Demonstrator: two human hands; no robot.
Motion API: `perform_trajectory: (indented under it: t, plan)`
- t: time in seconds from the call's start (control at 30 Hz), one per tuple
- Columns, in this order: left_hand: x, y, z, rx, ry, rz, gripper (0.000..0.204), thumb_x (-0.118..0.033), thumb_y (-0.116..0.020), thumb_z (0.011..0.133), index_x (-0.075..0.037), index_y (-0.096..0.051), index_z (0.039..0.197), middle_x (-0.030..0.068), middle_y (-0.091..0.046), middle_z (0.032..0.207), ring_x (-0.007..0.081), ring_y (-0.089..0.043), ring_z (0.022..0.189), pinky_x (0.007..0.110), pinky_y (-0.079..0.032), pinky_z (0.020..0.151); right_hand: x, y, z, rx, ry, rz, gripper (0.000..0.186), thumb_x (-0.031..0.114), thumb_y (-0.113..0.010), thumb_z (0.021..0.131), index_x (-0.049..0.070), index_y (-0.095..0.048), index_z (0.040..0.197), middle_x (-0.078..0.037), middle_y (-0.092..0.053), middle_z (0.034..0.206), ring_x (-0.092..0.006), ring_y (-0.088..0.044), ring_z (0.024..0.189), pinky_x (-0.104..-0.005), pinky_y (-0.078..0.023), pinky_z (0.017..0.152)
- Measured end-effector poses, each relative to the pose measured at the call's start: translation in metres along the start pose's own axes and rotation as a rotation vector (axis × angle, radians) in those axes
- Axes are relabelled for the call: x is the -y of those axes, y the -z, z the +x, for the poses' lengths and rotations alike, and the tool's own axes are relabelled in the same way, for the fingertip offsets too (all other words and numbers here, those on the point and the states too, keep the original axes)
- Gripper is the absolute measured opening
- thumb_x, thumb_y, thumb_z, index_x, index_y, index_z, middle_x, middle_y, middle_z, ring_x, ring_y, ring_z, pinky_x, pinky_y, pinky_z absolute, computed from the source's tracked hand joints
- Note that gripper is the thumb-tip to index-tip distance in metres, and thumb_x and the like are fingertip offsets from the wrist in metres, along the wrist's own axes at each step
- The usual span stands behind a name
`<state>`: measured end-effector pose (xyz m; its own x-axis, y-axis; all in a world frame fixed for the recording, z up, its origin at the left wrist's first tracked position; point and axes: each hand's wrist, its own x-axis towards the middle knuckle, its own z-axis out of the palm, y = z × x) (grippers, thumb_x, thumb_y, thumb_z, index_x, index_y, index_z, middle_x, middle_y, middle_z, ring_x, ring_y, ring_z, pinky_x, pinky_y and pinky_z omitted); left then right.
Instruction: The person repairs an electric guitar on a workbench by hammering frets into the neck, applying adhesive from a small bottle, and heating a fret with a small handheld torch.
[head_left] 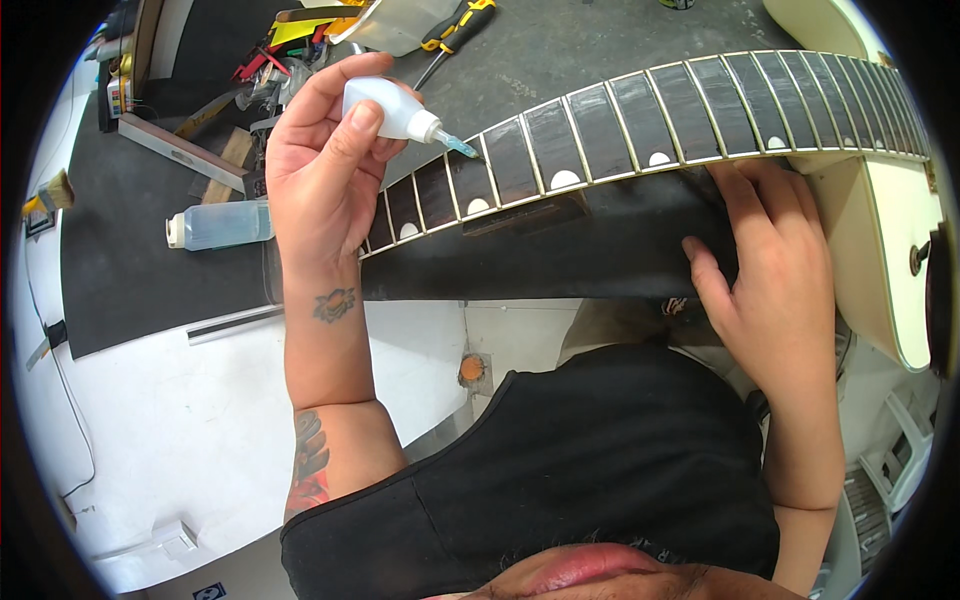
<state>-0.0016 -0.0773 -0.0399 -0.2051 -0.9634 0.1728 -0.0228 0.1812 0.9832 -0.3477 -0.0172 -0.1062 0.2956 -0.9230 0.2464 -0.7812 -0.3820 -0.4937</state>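
Across the bench lies a guitar neck with a dark fretboard, metal frets and white half-round inlays. Its cream guitar body is at the right. My left hand grips a small white squeeze bottle, tilted so its bluish nozzle tip is at the fretboard between two frets. Whether the tip touches the wood I cannot tell. My right hand rests by the neck's near edge, close to the body, thumb spread away from the fingers. Its fingertips are partly hidden under the neck, and nothing shows in the hand.
Left of my wrist lies a clear bottle of bluish liquid. Behind it are a metal levelling bar and a pile of hand tools. A yellow-black screwdriver lies beside a translucent tub. A brush is at the far left.
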Motion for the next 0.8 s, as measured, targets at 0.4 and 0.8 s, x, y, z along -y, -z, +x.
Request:
perform_trajectory:
  t: [0.4,0.8]
  plan:
    - [0.0018,0.0040,0.0019,-0.011,-0.011,-0.006,0.040,-0.009,-0.063,0.103,0.007,-0.056,0.138,0.0210,-0.070,0.117,0.0238,-0.073,0.107,0.036,-0.061,0.094,0.0000,-0.0006,-0.0010,-0.011,0.009,-0.008,0.055,0.007,-0.077,0.079,0.000,-0.062,0.132,-0.020,-0.060,0.125,-0.0418,-0.056,0.116,-0.0491,-0.047,0.100]
    - [0.0040,0.0072,0.0049,-0.040,-0.011,-0.020,0.037,-0.007,-0.061,0.104,0.007,-0.056,0.139,0.0213,-0.070,0.117,0.0223,-0.072,0.106,0.035,-0.061,0.092,-0.0003,-0.0016,-0.0010,-0.011,-0.001,-0.007,0.055,0.007,-0.077,0.079,0.000,-0.062,0.131,-0.020,-0.060,0.124,-0.0418,-0.056,0.116,-0.0489,-0.048,0.100]
